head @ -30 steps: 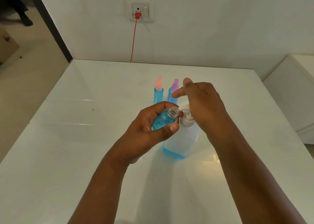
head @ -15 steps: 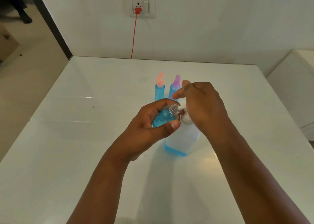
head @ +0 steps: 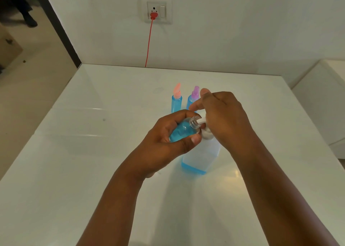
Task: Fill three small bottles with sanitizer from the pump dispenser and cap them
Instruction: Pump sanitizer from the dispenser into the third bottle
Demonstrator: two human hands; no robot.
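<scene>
Near the middle of the white desk [head: 74,171] stands the pump dispenser [head: 202,155], a pale translucent bottle with only a thin band of blue sanitizer left at its bottom. The left hand [head: 164,143] grips a small open bottle [head: 183,130], fingers and thumb curled round its body; the bottle is tilted, largely filled with blue liquid, and its clear uncapped neck meets the tip of the white pump nozzle [head: 200,121]. The right hand [head: 222,120] lies on top of the pump head, palm down and fingers bent over it, with the index finger stretched forward; the pump head itself is mostly hidden under the hand, so how tightly the fingers close round it cannot be told.

Toward the far edge of the desk, just behind the hands, two more small bottles stand upright side by side, both filled with blue liquid: the left one wears a pink cap [head: 177,89], the right one a purple cap [head: 196,92] and is partly hidden by the right hand.

On the wall beyond the far edge a socket plate [head: 156,10] holds a red plug [head: 154,15], and its red cord [head: 149,44] hangs down behind the desk.
</scene>
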